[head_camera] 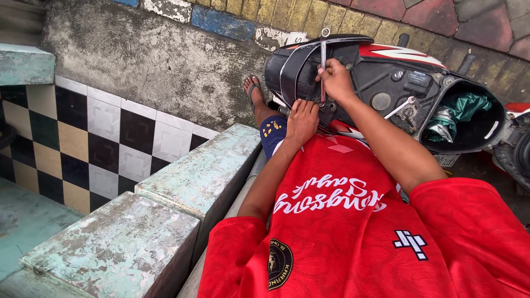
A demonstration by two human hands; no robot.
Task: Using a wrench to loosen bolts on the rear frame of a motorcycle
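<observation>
Head view: my right hand (335, 80) is closed around a long metal wrench (323, 60), held upright, its lower end down at the scooter frame (386, 83) near the front edge of the opened underseat area. My left hand (302, 120) lies flat on the frame's near edge just below the wrench, fingers loosely spread, gripping nothing. A second wrench (401, 107) rests on the frame, right of my forearm. The storage tub (469, 118) at the right end has green plastic in it. Sandalled foot (252, 89) on the concrete beside the scooter; tiled steps (110, 138) to the left.
</observation>
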